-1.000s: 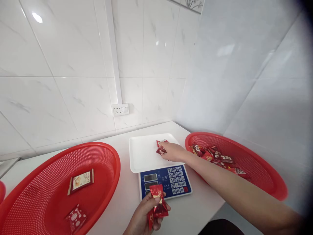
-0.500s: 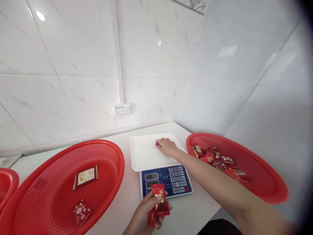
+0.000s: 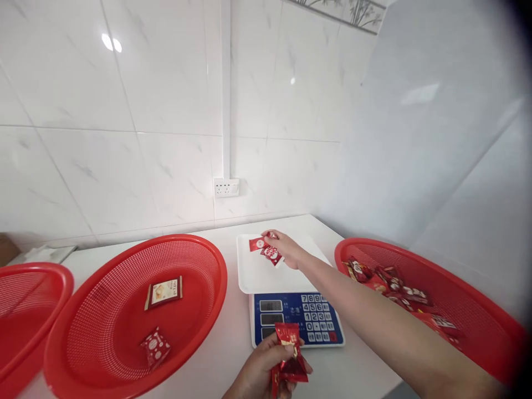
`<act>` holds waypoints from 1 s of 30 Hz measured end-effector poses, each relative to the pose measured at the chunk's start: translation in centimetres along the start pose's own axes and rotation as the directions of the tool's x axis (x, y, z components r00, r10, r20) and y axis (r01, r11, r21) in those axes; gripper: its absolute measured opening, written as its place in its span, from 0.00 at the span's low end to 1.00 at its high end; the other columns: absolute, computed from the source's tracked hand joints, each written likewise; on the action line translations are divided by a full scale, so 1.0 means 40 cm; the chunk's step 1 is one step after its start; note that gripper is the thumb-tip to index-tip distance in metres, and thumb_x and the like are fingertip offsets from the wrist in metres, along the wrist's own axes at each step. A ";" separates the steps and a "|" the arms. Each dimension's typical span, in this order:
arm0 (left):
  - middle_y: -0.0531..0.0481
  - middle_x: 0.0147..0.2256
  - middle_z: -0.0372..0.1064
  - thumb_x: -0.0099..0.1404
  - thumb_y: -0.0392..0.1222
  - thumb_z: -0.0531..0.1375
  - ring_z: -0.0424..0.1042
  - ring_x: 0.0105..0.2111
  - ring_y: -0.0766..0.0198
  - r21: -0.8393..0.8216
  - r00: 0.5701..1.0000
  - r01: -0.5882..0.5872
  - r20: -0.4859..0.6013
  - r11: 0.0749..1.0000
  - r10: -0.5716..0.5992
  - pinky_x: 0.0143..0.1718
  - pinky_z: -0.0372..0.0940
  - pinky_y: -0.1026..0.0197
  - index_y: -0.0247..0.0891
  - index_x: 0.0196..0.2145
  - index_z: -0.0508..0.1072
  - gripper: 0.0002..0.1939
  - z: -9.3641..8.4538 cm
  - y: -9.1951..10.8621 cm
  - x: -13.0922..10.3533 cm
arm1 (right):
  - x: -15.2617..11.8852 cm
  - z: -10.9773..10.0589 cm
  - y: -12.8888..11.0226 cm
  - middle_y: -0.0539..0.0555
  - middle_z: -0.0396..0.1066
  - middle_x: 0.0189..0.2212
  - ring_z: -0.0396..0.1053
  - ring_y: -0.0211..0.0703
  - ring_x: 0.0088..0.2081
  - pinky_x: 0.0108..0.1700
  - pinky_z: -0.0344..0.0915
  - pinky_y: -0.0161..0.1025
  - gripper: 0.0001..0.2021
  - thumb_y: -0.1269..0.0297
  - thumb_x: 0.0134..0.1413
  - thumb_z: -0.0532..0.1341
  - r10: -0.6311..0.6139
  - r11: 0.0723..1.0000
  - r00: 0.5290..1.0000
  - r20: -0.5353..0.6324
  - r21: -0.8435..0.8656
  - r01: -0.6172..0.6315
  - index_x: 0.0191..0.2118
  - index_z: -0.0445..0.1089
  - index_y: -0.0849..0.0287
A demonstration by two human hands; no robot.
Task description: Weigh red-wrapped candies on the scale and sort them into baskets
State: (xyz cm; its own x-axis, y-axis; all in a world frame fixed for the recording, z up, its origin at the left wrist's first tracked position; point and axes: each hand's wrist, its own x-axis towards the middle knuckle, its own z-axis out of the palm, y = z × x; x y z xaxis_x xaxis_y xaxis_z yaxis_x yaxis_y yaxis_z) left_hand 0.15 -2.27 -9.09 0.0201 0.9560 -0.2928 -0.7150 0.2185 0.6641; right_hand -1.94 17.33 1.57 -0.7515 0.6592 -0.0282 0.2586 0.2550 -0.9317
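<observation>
My left hand (image 3: 268, 363) is closed on shiny red snack packets (image 3: 292, 354), held in front of the scale's keypad and displays. Above the white weighing tray (image 3: 257, 280), my right hand (image 3: 285, 246) pinches small red-and-white snack packets (image 3: 272, 255), which fan out from its fingertips. Whether they touch the tray I cannot tell. The digital scale (image 3: 297, 316) has a blue panel with number keys and dark displays, partly covered by my left hand. Part of the tray is hidden behind my right forearm.
To the left, a red mesh basket (image 3: 218, 310) holds a cream-coloured packet (image 3: 164, 291) and a red packet (image 3: 155, 347). Another red basket (image 3: 62, 277) stands farther left. A right-hand red basket (image 3: 353, 243) holds several snack packets. Behind the table is a tiled wall with a socket (image 3: 226, 187).
My right hand now shows several packets at its fingertips, lifted from the tray; before, only a bit of red showed. My left hand keeps its packets. The view has shifted left.
</observation>
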 end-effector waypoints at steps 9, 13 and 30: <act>0.42 0.28 0.74 0.51 0.47 0.62 0.61 0.13 0.74 0.012 0.999 -0.009 -0.050 1.000 0.009 0.11 0.46 0.72 0.32 0.39 0.69 0.21 0.002 0.004 -0.003 | -0.064 0.181 -0.201 0.60 0.44 0.61 0.57 0.46 0.55 0.49 0.62 0.49 0.43 0.48 0.47 0.61 -0.200 0.912 0.847 0.492 0.410 -0.023 0.63 0.35 0.46; 0.43 0.28 0.74 0.50 0.47 0.62 0.60 0.13 0.74 0.011 0.997 -0.018 -0.071 1.000 0.019 0.11 0.45 0.72 0.32 0.39 0.69 0.21 0.006 0.010 -0.007 | -0.101 0.163 -0.189 0.59 0.36 0.64 0.42 0.46 0.62 0.57 0.50 0.51 0.43 0.44 0.46 0.59 -0.208 0.941 0.847 0.489 0.336 0.037 0.63 0.35 0.47; 0.49 0.22 0.71 0.53 0.45 0.62 0.61 0.14 0.74 0.422 0.987 0.095 0.076 0.901 -0.140 0.12 0.49 0.71 0.33 0.32 0.71 0.12 0.049 -0.062 -0.010 | -0.505 -0.034 0.188 0.49 0.69 0.26 0.65 0.38 0.28 0.29 0.58 0.32 0.05 0.65 0.51 0.56 0.098 0.956 0.962 0.257 -0.292 -0.019 0.28 0.65 0.58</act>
State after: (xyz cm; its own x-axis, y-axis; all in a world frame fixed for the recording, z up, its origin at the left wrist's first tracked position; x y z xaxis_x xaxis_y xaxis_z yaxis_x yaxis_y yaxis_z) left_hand 3.29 -2.82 -9.26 0.1731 0.9281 -0.3296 -0.3476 0.3707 0.8612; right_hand 16.01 6.87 -4.38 -0.8532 0.4770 -0.2110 0.4390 0.4382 -0.7844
